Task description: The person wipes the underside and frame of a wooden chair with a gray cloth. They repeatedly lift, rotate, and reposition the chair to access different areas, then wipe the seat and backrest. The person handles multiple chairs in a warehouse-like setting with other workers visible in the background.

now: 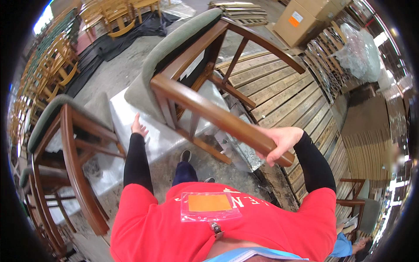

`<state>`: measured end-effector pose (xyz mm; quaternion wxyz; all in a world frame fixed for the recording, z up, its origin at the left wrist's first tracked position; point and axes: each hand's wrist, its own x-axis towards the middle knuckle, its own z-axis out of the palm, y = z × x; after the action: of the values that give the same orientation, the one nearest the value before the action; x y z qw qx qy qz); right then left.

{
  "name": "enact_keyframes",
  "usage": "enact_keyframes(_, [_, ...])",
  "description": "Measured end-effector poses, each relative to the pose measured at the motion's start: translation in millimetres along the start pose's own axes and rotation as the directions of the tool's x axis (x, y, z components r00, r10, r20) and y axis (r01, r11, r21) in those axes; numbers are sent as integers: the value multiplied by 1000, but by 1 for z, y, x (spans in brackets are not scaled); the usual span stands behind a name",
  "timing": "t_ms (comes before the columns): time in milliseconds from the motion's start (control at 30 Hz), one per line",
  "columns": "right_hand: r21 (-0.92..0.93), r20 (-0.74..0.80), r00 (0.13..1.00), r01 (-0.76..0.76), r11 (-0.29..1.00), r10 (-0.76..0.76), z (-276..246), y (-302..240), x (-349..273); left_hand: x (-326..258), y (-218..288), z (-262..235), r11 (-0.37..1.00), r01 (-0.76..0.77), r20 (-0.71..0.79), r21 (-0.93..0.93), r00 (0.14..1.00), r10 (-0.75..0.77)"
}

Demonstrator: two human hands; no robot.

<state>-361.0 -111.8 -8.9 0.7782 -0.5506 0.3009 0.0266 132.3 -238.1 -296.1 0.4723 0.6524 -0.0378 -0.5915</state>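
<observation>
A brown wooden chair [205, 105] with a grey-green upholstered seat and back is tipped over in front of me, its legs pointing toward me and to the right. My right hand [281, 142] is wrapped around the end of its nearest leg. Below the chair's padded part, my left hand [139, 127] is open with its fingers apart and nothing in it. Whether those fingertips touch the upholstery I cannot tell. Under the chair lies a whitish sheet-covered surface [124, 107]. A second chair [70, 131] of the same kind is tipped over on the left.
Slatted wooden pallets [279, 87] lie on the right, beside stacked cardboard sheets [366, 135]. Large cardboard boxes [301, 22] and clear plastic wrap [360, 52] stand farther back. Many light wooden chairs [56, 56] fill the far left. At lower right is a person in blue [342, 246].
</observation>
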Motion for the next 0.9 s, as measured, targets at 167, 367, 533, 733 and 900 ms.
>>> enact_keyframes(167, [45, -136, 984, 119, 992, -112, -63, 2, 20, 11, -5, 54, 993, 110, 198, -43, 975, -99])
enact_keyframes(367, [317, -713, 678, 541, 779, -180, -153, -57, 168, 30, 5, 87, 958, 125, 361, -259, 932, -25])
enact_keyframes(533, [202, -860, 435, 769, 606, -265, -165, -90, 214, 51, 1, 77, 953, 147, 267, -266, 961, -74])
enact_keyframes(733, [106, -871, 445, 582, 807, -206, -177, -104, 167, 33, -15, 71, 921, 137, 294, -366, 956, -25])
enact_keyframes(900, [130, -873, 474, 451, 883, -113, -182, -73, 38, -10, -40, 96, 888, 57, 218, -456, 975, 49])
